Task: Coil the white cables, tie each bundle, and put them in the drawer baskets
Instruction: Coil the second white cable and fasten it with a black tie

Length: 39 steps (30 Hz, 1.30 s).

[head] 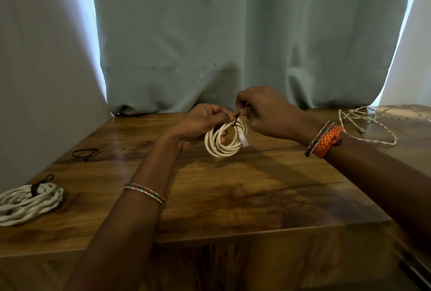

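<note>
A small coil of white cable (pixel 219 145) with a clear plug end hangs just above the wooden table (pixel 233 185). My left hand (pixel 198 125) grips the top of the coil. My right hand (pixel 265 111) pinches a thin dark tie (pixel 237 116) wrapped round the coil's top. At the left edge lies a thicker white cable bundle (pixel 25 202) bound with a black tie. A loose thin twisted white cable (pixel 368 125) sprawls at the back right of the table.
A spare black tie (pixel 87 152) lies on the table at the back left. Grey-green curtains (pixel 210 46) hang right behind the table. The table's front edge runs below my forearms. No drawer or basket is in view.
</note>
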Tool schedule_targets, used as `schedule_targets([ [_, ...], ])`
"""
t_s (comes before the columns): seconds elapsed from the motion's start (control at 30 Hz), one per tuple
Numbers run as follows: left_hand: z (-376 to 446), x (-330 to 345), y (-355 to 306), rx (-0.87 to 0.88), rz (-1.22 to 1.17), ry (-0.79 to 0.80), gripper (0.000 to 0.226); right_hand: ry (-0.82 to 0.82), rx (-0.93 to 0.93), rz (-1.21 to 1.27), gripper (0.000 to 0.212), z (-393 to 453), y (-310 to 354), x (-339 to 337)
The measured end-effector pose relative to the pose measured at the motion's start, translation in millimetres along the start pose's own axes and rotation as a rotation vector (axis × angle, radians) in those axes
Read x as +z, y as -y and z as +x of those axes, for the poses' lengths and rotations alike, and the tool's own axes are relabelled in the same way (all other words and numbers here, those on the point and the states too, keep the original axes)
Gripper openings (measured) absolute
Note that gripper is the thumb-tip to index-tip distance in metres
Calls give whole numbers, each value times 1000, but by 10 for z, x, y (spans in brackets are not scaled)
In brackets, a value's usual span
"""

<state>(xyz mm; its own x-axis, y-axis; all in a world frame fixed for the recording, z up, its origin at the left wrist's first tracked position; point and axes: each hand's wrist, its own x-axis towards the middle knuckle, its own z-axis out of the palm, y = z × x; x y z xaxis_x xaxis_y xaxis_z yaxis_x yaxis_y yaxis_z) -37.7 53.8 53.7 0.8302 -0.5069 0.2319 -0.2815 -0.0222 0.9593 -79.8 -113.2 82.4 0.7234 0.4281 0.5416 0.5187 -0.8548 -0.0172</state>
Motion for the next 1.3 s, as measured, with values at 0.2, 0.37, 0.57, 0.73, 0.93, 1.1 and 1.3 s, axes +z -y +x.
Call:
schedule_targets([
  [0.2, 24, 54, 17, 203, 237, -57, 11, -82, 7, -202, 20, -11, -8, 51],
  [0.37, 17, 76, 10, 260, 193, -43, 10, -139, 18, -186, 13, -84, 5, 18],
  [0.57, -17, 120, -14, 313, 200, -56, 11, -201, 45, -246, 21, -92, 30, 101],
  [0.73, -18, 139, 6, 321, 267, -68, 12, -294, -27, -296, 27, -121, 28, 178],
  [0.93, -41, 155, -20, 322, 211, -50, 11, -281, -132, -252, 27, -125, -79, 104],
  [1.1, -68, 157, -60, 310, 97, -15, 9, -314, -195, -236, 16, -157, -124, 86],
  [1.3, -41, 184, -20, 371, 205, -73, 13, -334, -92, -237, 25, -165, -112, 145],
])
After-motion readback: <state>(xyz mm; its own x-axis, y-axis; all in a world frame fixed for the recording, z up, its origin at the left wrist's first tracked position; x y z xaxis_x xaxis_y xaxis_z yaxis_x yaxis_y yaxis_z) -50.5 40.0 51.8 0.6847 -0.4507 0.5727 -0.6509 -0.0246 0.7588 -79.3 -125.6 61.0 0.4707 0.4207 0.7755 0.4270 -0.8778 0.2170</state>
